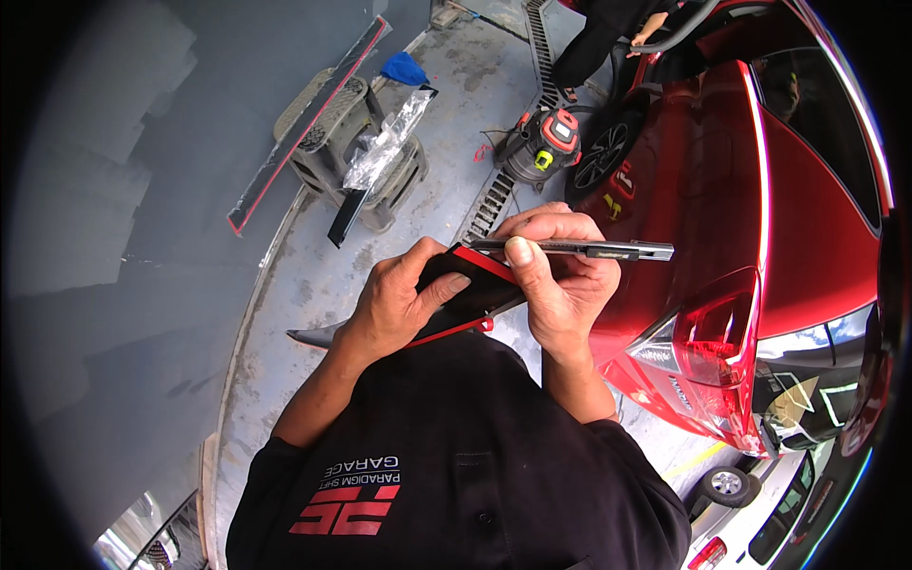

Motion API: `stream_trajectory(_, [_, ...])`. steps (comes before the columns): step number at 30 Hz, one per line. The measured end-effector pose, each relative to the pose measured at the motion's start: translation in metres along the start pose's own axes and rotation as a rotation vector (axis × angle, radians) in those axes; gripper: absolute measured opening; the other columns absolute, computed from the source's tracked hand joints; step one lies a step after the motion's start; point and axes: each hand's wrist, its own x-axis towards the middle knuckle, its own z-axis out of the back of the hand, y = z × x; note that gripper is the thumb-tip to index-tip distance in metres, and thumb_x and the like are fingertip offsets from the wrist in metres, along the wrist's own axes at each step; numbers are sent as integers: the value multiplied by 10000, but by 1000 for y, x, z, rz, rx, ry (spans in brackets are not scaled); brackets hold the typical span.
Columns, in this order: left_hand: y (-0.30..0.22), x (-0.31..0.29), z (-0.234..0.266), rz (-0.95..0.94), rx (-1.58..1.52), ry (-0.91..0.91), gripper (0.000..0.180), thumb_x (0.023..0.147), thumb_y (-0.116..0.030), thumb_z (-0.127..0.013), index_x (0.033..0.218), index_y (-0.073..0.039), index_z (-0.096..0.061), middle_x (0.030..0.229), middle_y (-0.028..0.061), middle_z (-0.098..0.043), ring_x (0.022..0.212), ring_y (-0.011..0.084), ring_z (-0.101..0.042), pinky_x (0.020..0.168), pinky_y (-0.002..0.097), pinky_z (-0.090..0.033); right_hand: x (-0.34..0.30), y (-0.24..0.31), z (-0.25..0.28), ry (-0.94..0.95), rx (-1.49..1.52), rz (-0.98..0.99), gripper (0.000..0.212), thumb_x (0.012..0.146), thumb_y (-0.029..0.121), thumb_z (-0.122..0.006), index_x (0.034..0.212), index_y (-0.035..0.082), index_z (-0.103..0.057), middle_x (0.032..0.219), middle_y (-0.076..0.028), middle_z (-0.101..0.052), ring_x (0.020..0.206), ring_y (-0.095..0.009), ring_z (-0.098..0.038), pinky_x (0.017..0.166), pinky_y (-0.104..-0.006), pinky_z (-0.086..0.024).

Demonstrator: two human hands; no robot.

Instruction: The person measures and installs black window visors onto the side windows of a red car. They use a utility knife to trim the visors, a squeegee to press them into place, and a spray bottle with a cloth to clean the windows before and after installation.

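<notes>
My left hand (394, 299) has the black trim (480, 290) gripped, thumb flat on its face. My right hand (568, 280) pinches the knife (608, 251) between thumb and fingers, handle pointing right, working end at the trim's far corner. Trim is held up between both hands, in front of my chest, off any surface. Red tape (489, 263) runs along its far end, right by the knife; more red along the near edge, with a small curl at the right end of that run.

Step, my read: tape prep, either trimming the tape end or lifting its red film. Can't tell whether the blade is out or touching. Next move probably calls for a steady left grip, a light, short stroke at the corner, and the left thumb clear of the edge. Pressing too hard could scratch the trim.

Further out: far left, a stool (344, 114) with a long red-edged strip (309, 122) across it and a wrapped piece (382, 152) to its right. Blue cloth (405, 68) beyond. Vacuum (541, 147) far, on the floor (456, 142). Red car (703, 171) right; a co-worker's hand (649, 33) at its far end.
</notes>
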Motion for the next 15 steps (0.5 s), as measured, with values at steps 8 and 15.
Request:
stream_trajectory(8, [1, 1, -2, -24, -9, -11, 256, 967, -197, -728, 1084, -20, -584, 889, 143, -723, 785, 273, -728, 681, 356, -529, -1, 0, 0, -13, 3, -10, 136, 920, 18, -752, 1020, -8, -665, 954, -95, -690, 823, -104, -651, 718, -234, -532])
stream_trajectory(15, [2, 1, -2, -7, 0, 2, 260, 967, -203, -729, 1084, -23, -582, 878, 141, -719, 774, 284, -724, 672, 359, -525, -1, -1, 2, -13, 1, 0, 140, 918, 18, -754, 1024, -7, -664, 953, -95, -691, 820, -103, -648, 716, -232, -530])
